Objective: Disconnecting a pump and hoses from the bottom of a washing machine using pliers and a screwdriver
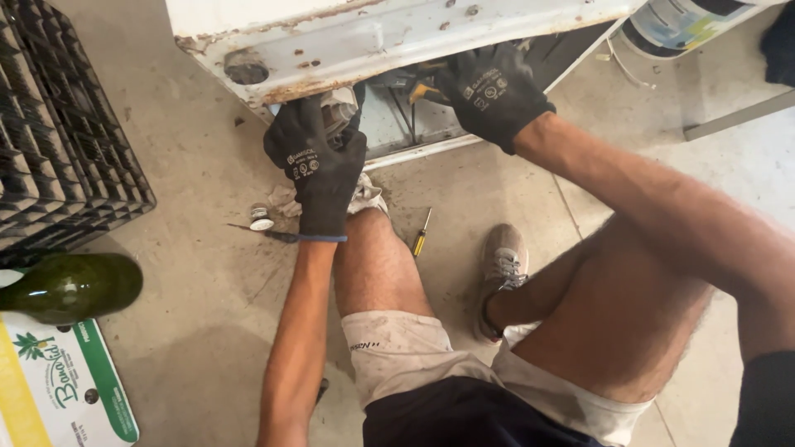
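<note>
A rusty white metal appliance casing stands tilted in front of me on the concrete floor. My left hand, in a black work glove, is closed on a grey round part just under the casing's lower edge. My right hand, also gloved, reaches into the open underside among wires and a yellow-tipped piece; what its fingers grip is hidden. My bare knees and one grey shoe are below the hands.
A yellow-handled screwdriver lies on the floor by my knee. A small metal cap and a crumpled rag lie near my left hand. At left are a black plastic crate, a green bottle and a cardboard box.
</note>
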